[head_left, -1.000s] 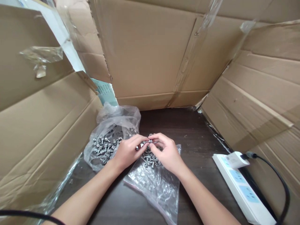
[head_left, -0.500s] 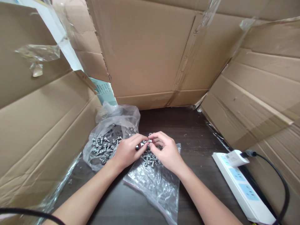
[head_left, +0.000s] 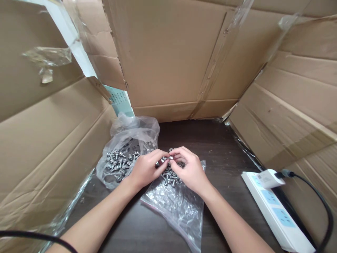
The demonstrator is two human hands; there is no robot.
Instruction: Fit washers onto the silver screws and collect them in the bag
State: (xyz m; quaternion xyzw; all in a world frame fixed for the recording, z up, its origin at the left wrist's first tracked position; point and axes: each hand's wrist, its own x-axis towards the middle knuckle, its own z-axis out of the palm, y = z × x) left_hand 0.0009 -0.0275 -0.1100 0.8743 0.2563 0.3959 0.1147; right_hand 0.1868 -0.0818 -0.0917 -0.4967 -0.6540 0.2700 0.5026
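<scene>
A dark brown wood-grain tabletop (head_left: 195,137) stood between tan cardboard walls (head_left: 168,52) patched with clear tape. Taking a bolt pinched at mid-table as the clock's centre, the left forearm came in from between seven and eight o'clock, the right from between four and five. The left hand (head_left: 147,168) and the right hand (head_left: 191,173) met palms inward, knuckles up, fingers curled; each had its thumb and fingertips pressed together on the small silver metal bolt (head_left: 171,158). The bolt lay roughly level, a wider, pale part towards the right fingers; finer detail was too small to tell.

At six o'clock, a heap of silver metal bolts (head_left: 171,180) sat on a flat, crinkled clear plastic bag (head_left: 181,211), partly hidden by the hands. At nine, an open translucent plastic bag (head_left: 150,125) held more loose ones.

Between ten and eleven, a pale green paper sheet (head_left: 119,100) bore dark lines of writing, too small to read. Near four stood a white power strip with light blue socket panels (head_left: 279,211), a white adapter (head_left: 270,179) plugged in.
</scene>
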